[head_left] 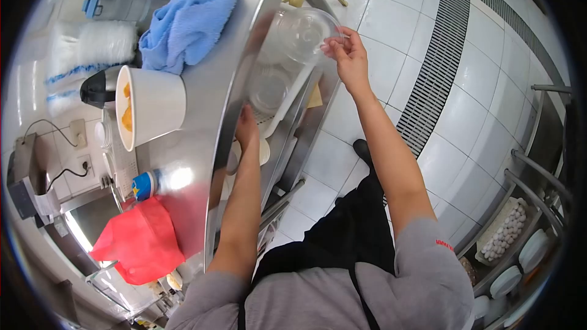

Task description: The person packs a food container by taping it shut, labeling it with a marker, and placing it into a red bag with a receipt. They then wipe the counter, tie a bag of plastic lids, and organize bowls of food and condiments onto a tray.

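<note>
Out past the steel counter's edge, my right hand (347, 55) pinches the rim of a clear round plastic lid (306, 33) between thumb and fingers. My left hand (247, 125) reaches under the counter beside a white basket (293, 95) that holds more clear round plastic pieces (270, 88); its fingertips are partly hidden, and what they hold, if anything, cannot be made out. Stacked pale containers (263, 151) sit just beside my left wrist. On the counter above stands a white tub (153, 107) with orange-yellow food in it.
A blue cloth (186, 24), a red cloth bag (140, 241), a blue tape-like roll (144, 186) and wrapped plastic packs (92, 49) lie on the steel counter (202, 95). A floor drain grate (434, 61) crosses the tiles. Racks with a tray of eggs (504, 232) stand at right.
</note>
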A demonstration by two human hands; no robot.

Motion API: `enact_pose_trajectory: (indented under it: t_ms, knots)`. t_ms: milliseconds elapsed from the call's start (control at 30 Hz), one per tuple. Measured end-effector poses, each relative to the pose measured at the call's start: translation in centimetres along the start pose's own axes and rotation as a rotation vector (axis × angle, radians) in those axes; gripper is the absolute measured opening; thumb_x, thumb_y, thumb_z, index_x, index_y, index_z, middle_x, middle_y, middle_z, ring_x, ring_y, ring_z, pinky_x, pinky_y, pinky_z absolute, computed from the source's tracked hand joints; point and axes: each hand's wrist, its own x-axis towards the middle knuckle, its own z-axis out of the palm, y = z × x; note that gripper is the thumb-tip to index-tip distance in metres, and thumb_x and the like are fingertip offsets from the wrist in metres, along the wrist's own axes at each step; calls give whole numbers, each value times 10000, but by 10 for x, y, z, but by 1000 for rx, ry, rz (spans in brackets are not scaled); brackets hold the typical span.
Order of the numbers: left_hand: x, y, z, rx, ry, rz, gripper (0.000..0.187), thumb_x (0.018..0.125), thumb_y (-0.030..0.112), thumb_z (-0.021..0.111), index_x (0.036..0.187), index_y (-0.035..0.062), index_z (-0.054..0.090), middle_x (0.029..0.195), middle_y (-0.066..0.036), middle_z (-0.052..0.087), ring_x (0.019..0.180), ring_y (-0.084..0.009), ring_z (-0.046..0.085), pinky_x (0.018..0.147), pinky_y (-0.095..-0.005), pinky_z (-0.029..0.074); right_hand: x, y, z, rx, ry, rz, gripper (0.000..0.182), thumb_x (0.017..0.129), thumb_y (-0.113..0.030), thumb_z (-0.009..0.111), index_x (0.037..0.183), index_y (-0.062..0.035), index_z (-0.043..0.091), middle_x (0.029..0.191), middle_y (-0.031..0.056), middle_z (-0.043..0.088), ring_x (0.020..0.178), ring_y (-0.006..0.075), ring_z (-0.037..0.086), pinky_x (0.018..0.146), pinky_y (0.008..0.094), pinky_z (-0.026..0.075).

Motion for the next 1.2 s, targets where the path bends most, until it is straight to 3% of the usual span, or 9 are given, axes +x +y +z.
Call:
enact_pose_trajectory:
  t_ms: [67,300,433,500,700,967,1067,1167,1200]
  knots:
    - [18,42,17,201,40,-257,359,815,75,536,1162,10,470,1159,-94,500,1025,-164,498,915,-295,367,-3,-10,1,80,35,65,261,852,-17,472,1105,-15,410,949,133,585,837,210,603,705,302,504]
    - [-7,45,56,-154,-28,-238,420,837,148,540,1213,6,417,1119,-105,512,992,-208,515,869,-326,402,-48,-17,-42,181,135,224,172,847,-5,463,1019,-11,450,930,120,593,855,187,598,705,294,498]
    - [-68,153,70,-645,-399,-667,515,820,108,542,1272,4,319,1164,-142,489,1006,-266,523,850,-369,426,-106,-56,-39,-564,-220,-339,137,741,-7,581,863,-69,577,996,87,573,972,247,561,826,386,442]
    - [-76,192,47,-719,-509,-683,499,809,49,520,1264,0,323,1140,-172,505,975,-266,547,816,-357,449,-155,-132,-9,-802,-633,-560,184,687,-51,636,865,-80,597,1069,94,551,1081,301,486,929,461,344]
    - [-90,204,13,-612,-610,-786,426,836,58,493,1234,-17,360,1114,-174,527,981,-258,548,818,-350,460,-149,-148,8,-957,-455,-340,493,699,-174,672,1153,-105,494,1230,125,435,1157,344,400,958,485,303]
    - [4,-22,-9,-280,92,-217,359,853,149,448,1168,-23,466,1185,-141,491,1101,-225,472,936,-325,350,-123,-21,-35,-743,-346,-142,319,756,-146,618,1052,-57,538,1057,148,522,946,304,529,771,347,455]
    - [1,19,15,347,-198,144,426,857,164,424,1227,-43,388,1255,-151,421,1154,-240,416,961,-332,313,-148,12,-47,-702,-264,-133,199,761,-109,600,946,-42,573,930,127,566,852,301,556,715,350,461]
    - [14,-13,-6,598,-29,556,325,856,128,471,1107,-80,478,1152,-221,488,1072,-264,460,929,-359,320,-179,40,-64,-681,-227,-25,176,760,-91,593,928,-42,575,896,126,569,819,294,561,683,349,457]
    - [28,-30,-17,389,72,424,319,851,109,465,1106,-81,479,1145,-227,491,1067,-275,464,930,-349,321,-192,57,-68,-677,-176,-40,144,763,-68,580,904,-39,580,843,129,573,773,293,566,650,352,453]
